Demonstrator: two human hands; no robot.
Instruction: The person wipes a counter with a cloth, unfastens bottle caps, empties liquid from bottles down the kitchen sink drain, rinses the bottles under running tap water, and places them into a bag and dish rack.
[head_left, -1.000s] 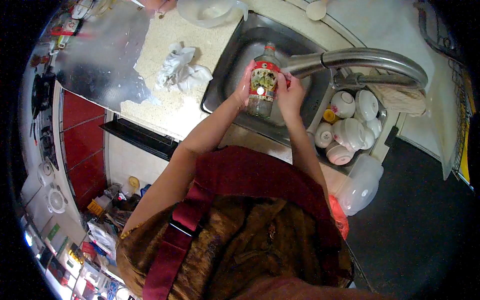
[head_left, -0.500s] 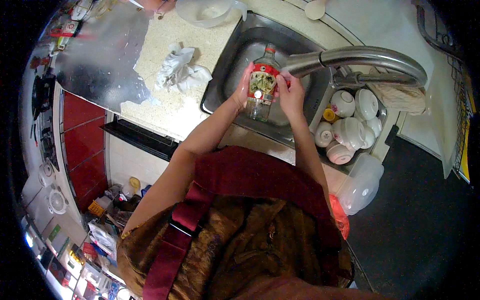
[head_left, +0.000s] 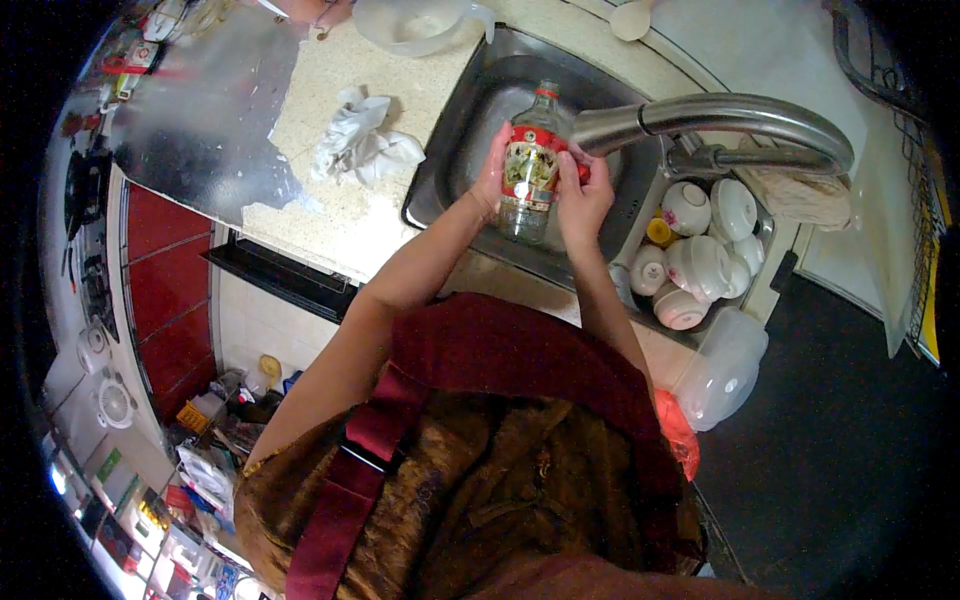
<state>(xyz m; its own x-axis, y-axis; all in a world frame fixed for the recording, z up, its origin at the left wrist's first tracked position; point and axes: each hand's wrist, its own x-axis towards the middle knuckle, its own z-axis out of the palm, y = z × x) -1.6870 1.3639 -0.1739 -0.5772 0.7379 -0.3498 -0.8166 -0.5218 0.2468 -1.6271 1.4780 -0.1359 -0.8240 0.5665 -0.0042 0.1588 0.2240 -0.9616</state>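
Note:
A clear glass bottle [head_left: 527, 215] with a red-and-cream picture label leans neck-away over the sink, a red band around its neck. My left hand [head_left: 491, 172] is closed round the bottle's left side, with most of its fingers hidden behind the glass. On the other side my right hand [head_left: 584, 198] is closed too, its thumb against the label's right edge. Something small and red shows between the right fingers; I cannot make out what it is. The steel faucet [head_left: 745, 110] reaches in from the right, its spout end just beyond my right hand.
The steel sink [head_left: 455, 135] surrounds the bottle. White bowls [head_left: 695, 262] fill the side basin on the right, beside a translucent plastic container [head_left: 725, 368]. A crumpled white cloth [head_left: 365, 140] lies on the left counter; a clear measuring jug [head_left: 415, 25] stands behind it.
The bottle has turned slightly, showing a different part of its label, and its neck has shifted a little away and right. My right hand has moved slightly right.

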